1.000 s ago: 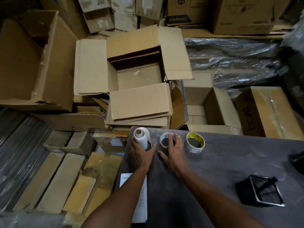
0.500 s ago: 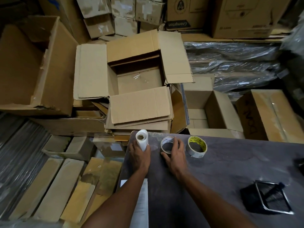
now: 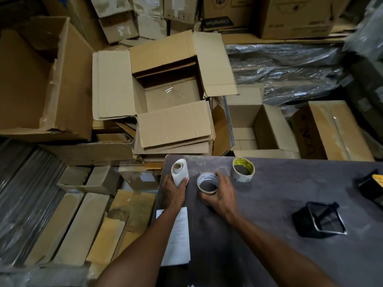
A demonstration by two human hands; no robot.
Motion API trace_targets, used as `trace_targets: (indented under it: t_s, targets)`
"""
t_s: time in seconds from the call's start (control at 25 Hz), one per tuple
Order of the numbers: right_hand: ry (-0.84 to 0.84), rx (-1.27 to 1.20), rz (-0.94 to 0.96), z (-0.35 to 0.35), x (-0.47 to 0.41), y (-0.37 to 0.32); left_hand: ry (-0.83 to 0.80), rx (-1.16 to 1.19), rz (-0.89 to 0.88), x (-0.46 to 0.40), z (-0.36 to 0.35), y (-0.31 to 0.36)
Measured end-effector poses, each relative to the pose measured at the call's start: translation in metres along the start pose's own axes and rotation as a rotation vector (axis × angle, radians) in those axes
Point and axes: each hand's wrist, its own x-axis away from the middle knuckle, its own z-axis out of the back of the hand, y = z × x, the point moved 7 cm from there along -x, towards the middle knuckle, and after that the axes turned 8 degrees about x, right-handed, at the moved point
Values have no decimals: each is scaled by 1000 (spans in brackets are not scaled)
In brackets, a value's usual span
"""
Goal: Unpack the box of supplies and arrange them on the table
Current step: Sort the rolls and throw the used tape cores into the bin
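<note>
Both hands work at the far left corner of the dark grey table (image 3: 290,183) in the head view. The left hand (image 3: 173,193) grips the lower end of an upright white paper roll (image 3: 179,169) standing at the table's corner, fingers curled round it. The right hand (image 3: 222,195) curls round a grey-cored roll of clear tape (image 3: 207,182) lying flat, thumb on the near side and fingertips on the far side. Just to the right, apart from that hand, lies a second tape roll with a yellow inner core (image 3: 242,169). That makes three rolls in all: one of paper, two of tape.

A white printed sheet (image 3: 178,241) lies along the table's left edge, partly under the left forearm. A black wire-mesh holder with a metal rim (image 3: 320,222) sits tipped on the right part of the table, well apart from the hands, and another black object (image 3: 372,186) shows at the right edge, cut off by the frame.

Beyond the table, an open brown cardboard box (image 3: 170,96) with its four flaps spread shows a bare bottom. More cartons and plastic-wrapped bundles (image 3: 279,69) crowd the floor around it.
</note>
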Motion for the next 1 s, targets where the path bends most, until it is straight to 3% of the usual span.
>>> trace_targets:
  t_s: [0.48,0.68,1.0]
  targets:
    - [150,-92,-20,90,118,25,-167,-6,-4,116,9,15]
    - [284,-172,-56,146,178,59,-256,-36,-98,190,-2,39]
    - [351,-273,-86,236,277,146,-322,-33,-263,319,-39,78]
